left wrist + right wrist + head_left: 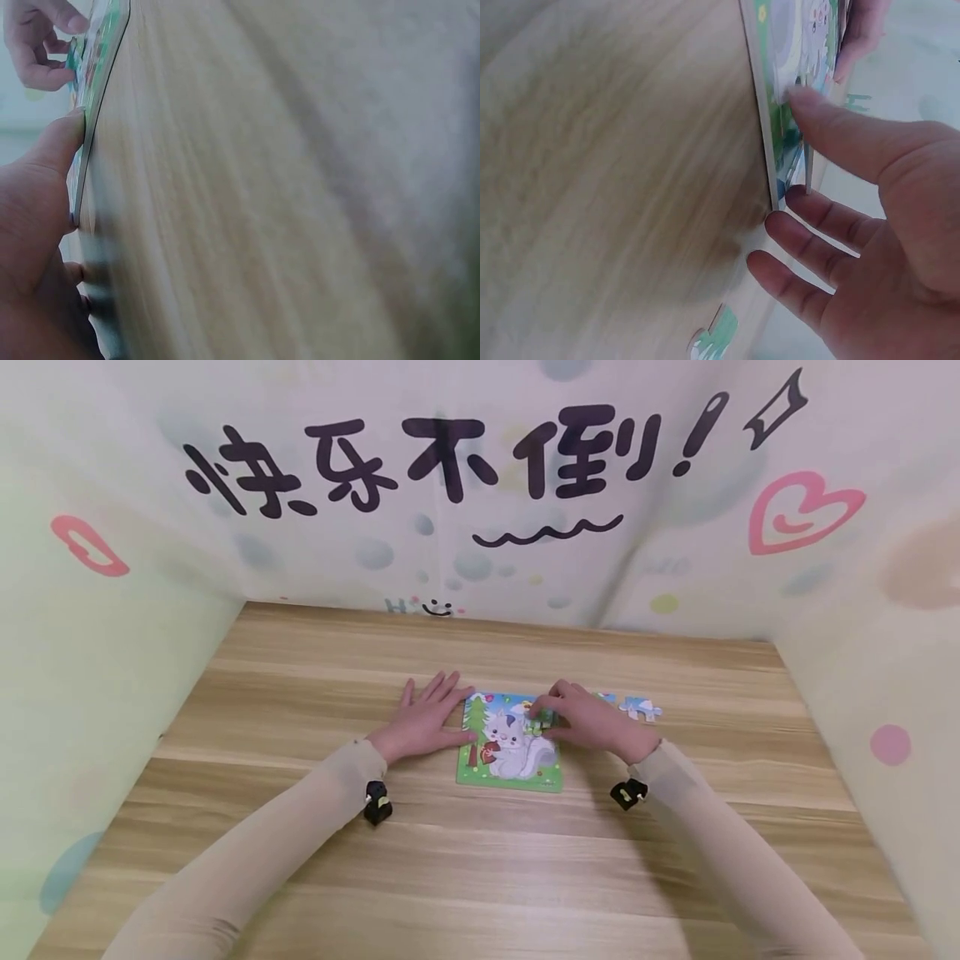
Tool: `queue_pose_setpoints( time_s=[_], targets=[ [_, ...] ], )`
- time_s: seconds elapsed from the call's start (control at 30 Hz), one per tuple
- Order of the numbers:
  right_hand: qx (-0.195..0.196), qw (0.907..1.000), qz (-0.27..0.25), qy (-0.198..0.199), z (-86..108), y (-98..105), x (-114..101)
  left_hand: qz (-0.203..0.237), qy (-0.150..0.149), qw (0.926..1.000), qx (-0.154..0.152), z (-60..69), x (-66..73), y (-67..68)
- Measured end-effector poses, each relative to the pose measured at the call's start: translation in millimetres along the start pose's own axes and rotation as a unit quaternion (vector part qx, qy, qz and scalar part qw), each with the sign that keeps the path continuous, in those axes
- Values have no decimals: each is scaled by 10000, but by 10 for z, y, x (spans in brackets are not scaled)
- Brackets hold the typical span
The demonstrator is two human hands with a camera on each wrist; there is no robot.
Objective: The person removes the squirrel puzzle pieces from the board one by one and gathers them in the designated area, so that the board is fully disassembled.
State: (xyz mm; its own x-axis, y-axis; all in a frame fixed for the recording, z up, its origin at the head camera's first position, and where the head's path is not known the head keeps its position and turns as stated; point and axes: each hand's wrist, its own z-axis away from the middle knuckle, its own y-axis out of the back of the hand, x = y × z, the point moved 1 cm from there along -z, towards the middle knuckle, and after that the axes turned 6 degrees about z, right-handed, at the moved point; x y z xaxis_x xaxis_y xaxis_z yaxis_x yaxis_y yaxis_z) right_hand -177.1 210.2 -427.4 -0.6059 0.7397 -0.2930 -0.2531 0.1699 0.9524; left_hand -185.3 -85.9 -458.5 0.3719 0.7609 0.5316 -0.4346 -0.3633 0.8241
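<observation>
A square jigsaw puzzle (510, 764) with a grey squirrel on it lies flat on the wooden table. At its left edge rests my left hand (423, 722), fingers spread, with the thumb (64, 139) touching the side of the puzzle. My right hand (592, 718) is over the upper right part and pinches a puzzle piece (546, 717). In the right wrist view that piece (808, 161) shows edge-on, tilted above the board between thumb and fingers. The slot beneath it is partly hidden by the hand.
Right of the puzzle lies a loose blue and white piece (641, 707). Another piece (604, 697) peeks out behind my right hand. The wooden table (480, 877) ends at a printed cloth backdrop (442, 560) at the back and sides.
</observation>
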Motion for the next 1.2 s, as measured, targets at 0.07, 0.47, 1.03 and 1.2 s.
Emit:
queue_pose_setpoints(
  time_s=[0.07, 0.47, 1.03, 1.2],
  targets=[
    [92, 9999, 7, 49, -6, -2, -5, -10, 2, 10000, 20, 2, -7, -3],
    [203, 9989, 39, -432, 15, -57, 15, -7, -2, 10000, 37, 1, -19, -9],
    [702, 9967, 18, -418, 358, -46, 166, 14, -29, 10000, 43, 7, -25, -16],
    [730, 9959, -139, -521, 510, -26, 295, 108, -74, 9999, 79, -5, -50, -35]
  ],
)
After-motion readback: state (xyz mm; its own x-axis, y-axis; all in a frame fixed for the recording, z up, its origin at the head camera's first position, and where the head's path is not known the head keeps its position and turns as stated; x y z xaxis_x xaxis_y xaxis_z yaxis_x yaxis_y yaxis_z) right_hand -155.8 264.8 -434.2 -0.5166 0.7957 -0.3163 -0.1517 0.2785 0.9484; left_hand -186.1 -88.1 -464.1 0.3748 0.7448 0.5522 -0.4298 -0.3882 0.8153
